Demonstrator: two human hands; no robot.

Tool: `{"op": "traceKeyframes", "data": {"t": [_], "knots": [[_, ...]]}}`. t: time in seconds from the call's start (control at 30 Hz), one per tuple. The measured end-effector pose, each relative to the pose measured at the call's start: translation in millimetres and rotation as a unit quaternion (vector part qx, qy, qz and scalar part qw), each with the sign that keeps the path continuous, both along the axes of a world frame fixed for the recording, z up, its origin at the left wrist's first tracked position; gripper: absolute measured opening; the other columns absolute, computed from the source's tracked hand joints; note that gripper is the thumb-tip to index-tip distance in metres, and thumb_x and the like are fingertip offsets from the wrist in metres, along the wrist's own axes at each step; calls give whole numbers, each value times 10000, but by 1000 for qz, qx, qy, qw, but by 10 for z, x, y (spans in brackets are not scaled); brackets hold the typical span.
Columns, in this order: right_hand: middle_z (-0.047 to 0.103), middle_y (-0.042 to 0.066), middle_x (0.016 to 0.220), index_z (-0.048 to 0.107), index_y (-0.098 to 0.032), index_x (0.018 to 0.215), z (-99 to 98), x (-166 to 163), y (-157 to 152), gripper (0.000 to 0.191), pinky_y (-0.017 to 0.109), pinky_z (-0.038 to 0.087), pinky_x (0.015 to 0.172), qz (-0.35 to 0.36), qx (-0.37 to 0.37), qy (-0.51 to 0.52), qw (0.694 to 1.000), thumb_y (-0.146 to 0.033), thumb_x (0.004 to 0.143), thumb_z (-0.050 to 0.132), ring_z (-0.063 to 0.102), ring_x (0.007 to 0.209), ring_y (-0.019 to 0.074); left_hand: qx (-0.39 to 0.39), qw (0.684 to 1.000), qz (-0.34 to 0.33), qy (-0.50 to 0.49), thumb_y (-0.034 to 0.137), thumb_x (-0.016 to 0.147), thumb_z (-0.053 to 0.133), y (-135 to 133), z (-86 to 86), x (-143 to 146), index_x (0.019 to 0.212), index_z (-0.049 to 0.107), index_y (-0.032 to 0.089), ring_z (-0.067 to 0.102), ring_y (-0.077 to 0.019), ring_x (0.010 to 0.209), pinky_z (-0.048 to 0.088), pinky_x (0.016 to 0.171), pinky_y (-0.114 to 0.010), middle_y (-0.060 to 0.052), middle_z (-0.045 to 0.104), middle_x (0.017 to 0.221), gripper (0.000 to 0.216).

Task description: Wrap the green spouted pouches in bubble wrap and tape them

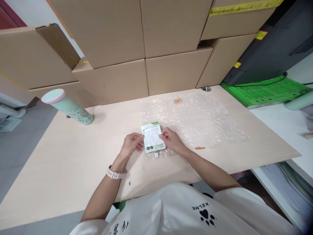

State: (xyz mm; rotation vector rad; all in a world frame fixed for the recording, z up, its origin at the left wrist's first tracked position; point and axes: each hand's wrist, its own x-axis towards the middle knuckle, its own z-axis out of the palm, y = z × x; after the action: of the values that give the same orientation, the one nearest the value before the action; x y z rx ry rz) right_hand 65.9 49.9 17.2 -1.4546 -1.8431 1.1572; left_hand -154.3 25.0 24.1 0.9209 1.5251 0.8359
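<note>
Together, our left hand and right hand, fingers curled, pinch a flat, rectangular pouch over crinkled clear plastic.

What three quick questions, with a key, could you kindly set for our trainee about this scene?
1. Multiple choice: which wrist wears the band? A) right; B) left; C) both.
2. True or false: the left hand and the right hand are at opposite sides of the pouch.
3. Fill in the missing word: the clear sheet spread on the table is ____ wrap.

Key: 1. B; 2. True; 3. bubble.
</note>
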Motion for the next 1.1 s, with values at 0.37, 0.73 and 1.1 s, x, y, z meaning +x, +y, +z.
{"op": "traceKeyframes", "data": {"t": [0.37, 0.73, 1.1], "knots": [[593, -44, 614, 513, -242, 848, 38, 194, 66, 111, 273, 379, 561, -19, 14, -91, 996, -345, 844, 555, 563, 577, 169, -10, 1000, 11, -8, 297, 705, 720, -22, 26, 13, 720, 585, 149, 577, -127, 377, 451, 385, -215, -6, 635, 527, 200], [675, 63, 1008, 634, -189, 1073, 121, 78, -87, 242, 279, 455, 727, 111, 90, -21, 990, -299, 949, 458, 630, 808, 162, 114, 984, -6, -136, 363, 695, 766, -32, 202, 140, 713, 653, 153, 570, -98, 625, 481, 621, -216, -10, 645, 725, 239], [592, -20, 633, 617, -163, 658, 85, 156, -21, 180, 228, 360, 567, 150, 30, 17, 988, -217, 802, 522, 531, 613, 135, 398, 841, -174, 321, 251, 946, 504, -86, 51, 755, 1151, 667, 201, 523, -253, 1042, 441, 929, -400, -108, 637, 1125, 267]]}}
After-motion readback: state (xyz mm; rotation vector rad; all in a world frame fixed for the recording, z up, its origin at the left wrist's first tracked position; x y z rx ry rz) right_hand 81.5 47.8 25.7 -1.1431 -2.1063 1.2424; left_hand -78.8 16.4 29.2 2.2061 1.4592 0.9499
